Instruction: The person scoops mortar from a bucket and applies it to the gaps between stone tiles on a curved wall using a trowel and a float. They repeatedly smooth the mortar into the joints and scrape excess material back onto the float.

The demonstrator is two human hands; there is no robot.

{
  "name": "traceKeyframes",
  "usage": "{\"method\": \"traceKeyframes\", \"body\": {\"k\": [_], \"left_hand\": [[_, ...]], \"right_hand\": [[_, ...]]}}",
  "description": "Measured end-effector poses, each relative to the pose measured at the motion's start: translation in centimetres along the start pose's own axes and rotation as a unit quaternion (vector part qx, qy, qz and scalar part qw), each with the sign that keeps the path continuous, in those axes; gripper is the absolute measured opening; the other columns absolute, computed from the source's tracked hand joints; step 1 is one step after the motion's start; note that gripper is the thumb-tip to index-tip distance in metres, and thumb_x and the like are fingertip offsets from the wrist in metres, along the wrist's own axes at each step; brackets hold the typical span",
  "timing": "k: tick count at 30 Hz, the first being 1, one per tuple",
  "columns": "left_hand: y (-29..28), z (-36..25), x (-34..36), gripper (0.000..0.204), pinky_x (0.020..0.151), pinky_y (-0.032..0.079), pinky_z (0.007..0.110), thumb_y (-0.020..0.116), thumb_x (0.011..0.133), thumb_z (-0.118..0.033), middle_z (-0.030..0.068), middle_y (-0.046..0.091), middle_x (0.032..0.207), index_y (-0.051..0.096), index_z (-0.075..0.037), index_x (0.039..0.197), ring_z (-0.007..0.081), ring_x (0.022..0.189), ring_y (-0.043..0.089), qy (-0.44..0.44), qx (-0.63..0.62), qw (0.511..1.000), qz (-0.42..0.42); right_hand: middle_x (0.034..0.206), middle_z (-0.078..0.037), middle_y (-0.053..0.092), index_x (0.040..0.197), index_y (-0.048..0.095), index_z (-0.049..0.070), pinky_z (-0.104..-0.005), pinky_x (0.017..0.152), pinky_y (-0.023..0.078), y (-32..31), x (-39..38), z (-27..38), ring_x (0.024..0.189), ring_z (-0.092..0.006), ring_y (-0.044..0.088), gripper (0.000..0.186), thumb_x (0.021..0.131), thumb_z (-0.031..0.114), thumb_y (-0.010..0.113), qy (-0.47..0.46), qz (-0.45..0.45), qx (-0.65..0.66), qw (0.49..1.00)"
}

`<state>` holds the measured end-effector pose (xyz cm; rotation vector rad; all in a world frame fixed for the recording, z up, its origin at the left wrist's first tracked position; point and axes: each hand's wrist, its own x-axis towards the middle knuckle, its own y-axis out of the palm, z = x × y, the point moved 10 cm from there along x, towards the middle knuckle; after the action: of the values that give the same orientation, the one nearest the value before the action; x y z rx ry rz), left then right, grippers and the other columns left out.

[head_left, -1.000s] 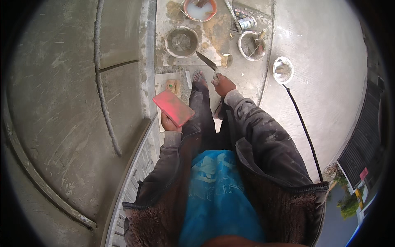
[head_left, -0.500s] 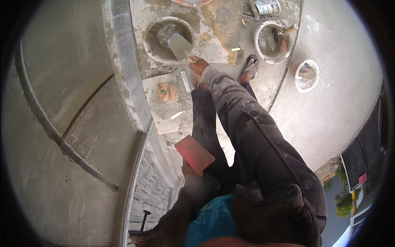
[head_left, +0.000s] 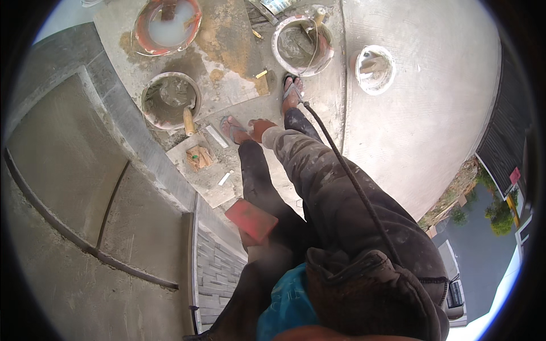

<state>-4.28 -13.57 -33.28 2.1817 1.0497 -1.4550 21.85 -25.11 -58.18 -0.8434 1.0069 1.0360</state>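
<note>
On the grey floor point(head_left: 330, 105) lies a stained board point(head_left: 224, 45) bearing a mortar bucket point(head_left: 170, 74) and a reddish bucket point(head_left: 142, 34)

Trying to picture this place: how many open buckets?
4: orange bucket, upper left; grey-mix bucket below it; third bucket, upper middle; white bucket, right of that. More may be hidden.

Ahead I see a reddish bucket point(head_left: 143, 36) of cloudy liquid point(head_left: 170, 33); to my right, a white bucket point(head_left: 376, 87) and greenery point(head_left: 501, 219).
</note>
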Motion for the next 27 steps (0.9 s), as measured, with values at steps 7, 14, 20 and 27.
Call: {"method": "traceKeyframes", "body": {"k": [7,14,20,27], "left_hand": [[7.0,-7.4,0.7,0.036,0.092,0.059,0.049,0.048,0.107,-0.027,0.0122,0.065,0.123,0.053,-0.004,0.134,0.0294,0.11,0.067,-0.017,-0.239,0.97,0.036],[12.4,-16.8,1.8,0.044,0.099,0.057,0.054,0.052,0.104,-0.032,0.0149,0.063,0.132,0.053,-0.003,0.137,0.0335,0.118,0.065,0.135,-0.181,0.97,0.094],[14.6,-25.8,9.4,0.04,0.091,0.062,0.054,0.058,0.099,-0.025,0.0175,0.068,0.124,0.059,-0.001,0.131,0.0352,0.107,0.07,0.049,-0.354,0.924,0.139],[15.0,-42.7,12.4,0.042,0.089,0.064,0.055,0.056,0.098,-0.023,0.0241,0.068,0.121,0.058,0.004,0.131,0.0366,0.108,0.071,0.165,-0.242,0.938,0.185]], "right_hand": [[0.158,-0.02,0.043,0.158,0.036,0.006,-0.0533,0.116,0.036,-6.0,-15.6,-16.2,0.145,-0.0399,0.041,0.084,0.097,0.06,0.058,0.169,-0.027,-0.181,0.968],[0.149,-0.026,0.051,0.146,0.05,0.001,-0.0496,0.118,0.033,-4.9,-22.7,-19.3,0.14,-0.0432,0.047,0.098,0.093,0.082,0.037,0.232,0.078,0.088,0.966],[0.139,-0.029,0.059,0.133,0.064,-0.001,-0.0479,0.115,0.035,-15.4,-27.5,-13.9,0.134,-0.043,0.054,0.102,0.092,0.086,0.029,0.207,-0.004,0.06,0.976],[0.141,-0.03,0.057,0.139,0.058,-0.005,-0.0459,0.116,0.035,-30.8,-32.6,-1.4,0.137,-0.0419,0.051,0.106,0.093,0.086,0.028,0.126,-0.164,0.185,0.961]]}}
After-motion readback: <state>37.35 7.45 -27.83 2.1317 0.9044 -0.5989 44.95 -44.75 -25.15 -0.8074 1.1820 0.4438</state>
